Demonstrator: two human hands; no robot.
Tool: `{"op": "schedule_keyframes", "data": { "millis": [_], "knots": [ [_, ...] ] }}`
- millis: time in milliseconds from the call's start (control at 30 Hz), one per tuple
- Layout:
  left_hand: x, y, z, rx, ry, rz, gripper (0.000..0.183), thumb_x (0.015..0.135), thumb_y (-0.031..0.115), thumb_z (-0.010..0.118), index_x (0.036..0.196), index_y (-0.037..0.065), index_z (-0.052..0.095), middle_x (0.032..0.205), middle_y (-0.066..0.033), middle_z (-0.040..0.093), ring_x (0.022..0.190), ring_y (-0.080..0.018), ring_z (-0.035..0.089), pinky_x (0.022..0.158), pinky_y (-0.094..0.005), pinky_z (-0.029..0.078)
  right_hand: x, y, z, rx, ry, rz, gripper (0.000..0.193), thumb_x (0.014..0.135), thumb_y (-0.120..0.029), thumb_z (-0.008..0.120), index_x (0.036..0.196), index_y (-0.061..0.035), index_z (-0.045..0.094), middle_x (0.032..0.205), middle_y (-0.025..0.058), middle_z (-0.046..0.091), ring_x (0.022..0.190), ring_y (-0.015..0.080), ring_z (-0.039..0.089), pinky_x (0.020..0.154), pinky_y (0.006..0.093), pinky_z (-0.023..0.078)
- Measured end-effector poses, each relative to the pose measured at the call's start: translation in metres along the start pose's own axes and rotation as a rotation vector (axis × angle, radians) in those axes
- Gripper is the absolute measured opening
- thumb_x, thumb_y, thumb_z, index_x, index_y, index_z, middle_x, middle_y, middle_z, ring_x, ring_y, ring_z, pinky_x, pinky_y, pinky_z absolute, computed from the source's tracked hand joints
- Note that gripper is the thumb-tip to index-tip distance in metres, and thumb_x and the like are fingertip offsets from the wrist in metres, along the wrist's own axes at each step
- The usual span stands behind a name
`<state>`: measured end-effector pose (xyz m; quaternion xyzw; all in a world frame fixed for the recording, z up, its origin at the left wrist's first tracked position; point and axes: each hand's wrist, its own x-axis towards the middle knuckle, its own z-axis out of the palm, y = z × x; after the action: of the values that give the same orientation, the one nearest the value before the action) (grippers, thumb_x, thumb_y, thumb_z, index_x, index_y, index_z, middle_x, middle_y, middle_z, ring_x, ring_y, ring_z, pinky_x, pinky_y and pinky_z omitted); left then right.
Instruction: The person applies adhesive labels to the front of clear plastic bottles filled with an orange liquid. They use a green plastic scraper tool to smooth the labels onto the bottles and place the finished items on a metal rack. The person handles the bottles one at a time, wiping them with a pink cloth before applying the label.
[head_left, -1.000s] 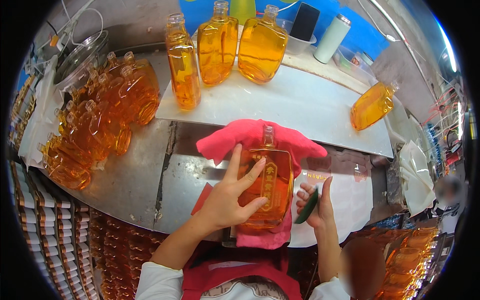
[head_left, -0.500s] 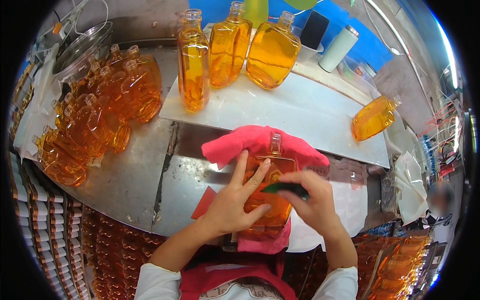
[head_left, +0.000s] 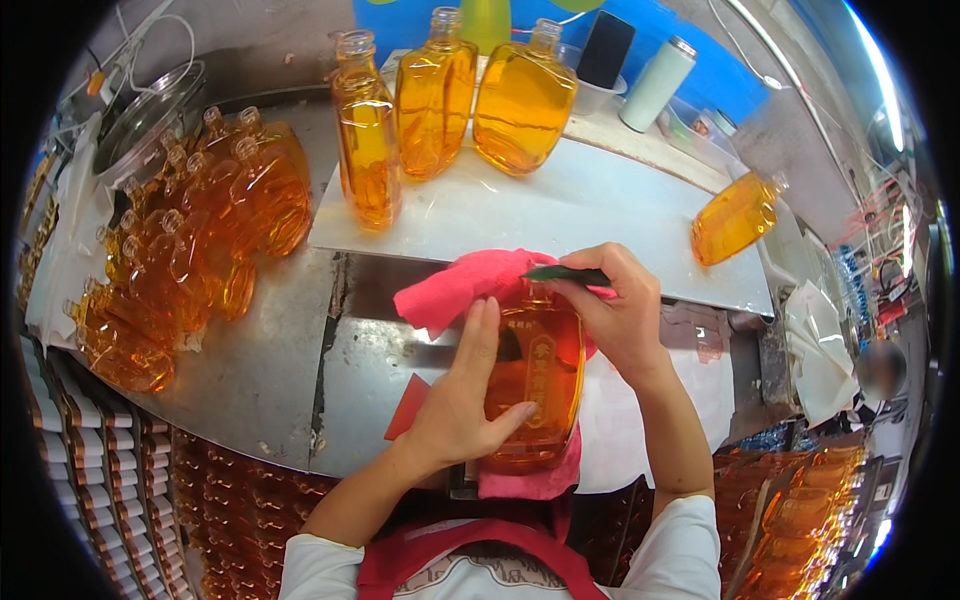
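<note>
A flat clear-glass bottle of amber liquid (head_left: pixel 550 400), with gold decoration on its face, lies neck away from me on a pink cloth (head_left: pixel 448 292). My left hand (head_left: pixel 450 405) grips it from the left, fingers stretched along the side and thumb across the lower front. Pinched in my right hand (head_left: pixel 622 315) is a slim dark green tool (head_left: pixel 572 274) with a pointed end; I cannot make out its kind. That end is over the bottle's neck, which the tool and hand partly hide.
Several amber bottles (head_left: pixel 265 195) crowd the metal table at left. Three upright bottles (head_left: pixel 435 110) and a tilted one (head_left: pixel 735 220) are on the pale board (head_left: pixel 600 225) ahead. Behind stand a pale green flask (head_left: pixel 658 85) and a phone (head_left: pixel 607 50). A red triangular piece (head_left: pixel 408 402) lies left.
My right hand with the green tool has moved up from the bottle's front face to its neck. My left fingers have drawn together and shifted to the bottle's left edge, exposing more gold decoration.
</note>
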<state>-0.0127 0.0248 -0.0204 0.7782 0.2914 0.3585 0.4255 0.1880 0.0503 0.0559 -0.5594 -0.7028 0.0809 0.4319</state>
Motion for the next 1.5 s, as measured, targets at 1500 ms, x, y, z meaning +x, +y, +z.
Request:
{"op": "schedule_keyframes", "data": {
  "millis": [1500],
  "knots": [
    [0.043, 0.007, -0.055, 0.069, 0.845, 0.135, 0.079, 0.082, 0.008, 0.073, 0.148, 0.0, 0.031, 0.148, -0.0192, 0.039, 0.139, -0.0327, 0.035, 0.114, -0.0406, 0.029, -0.083, -0.033, -0.215, -0.469, 0.289, 0.274, 0.016, 0.086, -0.017, 0.07, 0.078, -0.0049, 0.063, 0.061, 0.0077, 0.062, 0.051, 0.0173, 0.061, 0.05, 0.0296, 0.048]
  ]
}}
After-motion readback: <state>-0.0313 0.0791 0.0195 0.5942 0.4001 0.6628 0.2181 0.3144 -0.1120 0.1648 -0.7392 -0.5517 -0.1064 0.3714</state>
